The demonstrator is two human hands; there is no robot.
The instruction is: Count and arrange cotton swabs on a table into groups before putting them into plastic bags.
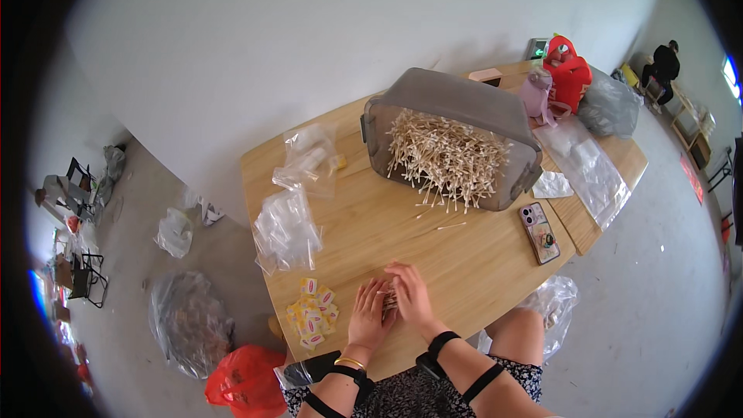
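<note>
At the near edge of the wooden table (364,224), my left hand (370,317) and my right hand (412,294) close around a small bundle of cotton swabs (389,299) from both sides. My fingers hide most of the bundle. Beyond them, a grey translucent plastic bin (464,93) lies tipped on its side, its opening facing me. A heap of cotton swabs (445,151) fills it and spills over the lip, with a loose swab (452,225) lying in front. Left of my left hand is a pile of small yellow-and-white packets or labels (312,317).
Clear plastic bags (286,228) lie along the table's left side. A phone (539,232) rests at right, near a flat plastic sheet (588,170). A red bag (567,77) stands at the back right. On the floor are a red plastic bag (244,382) and a grey one (190,325).
</note>
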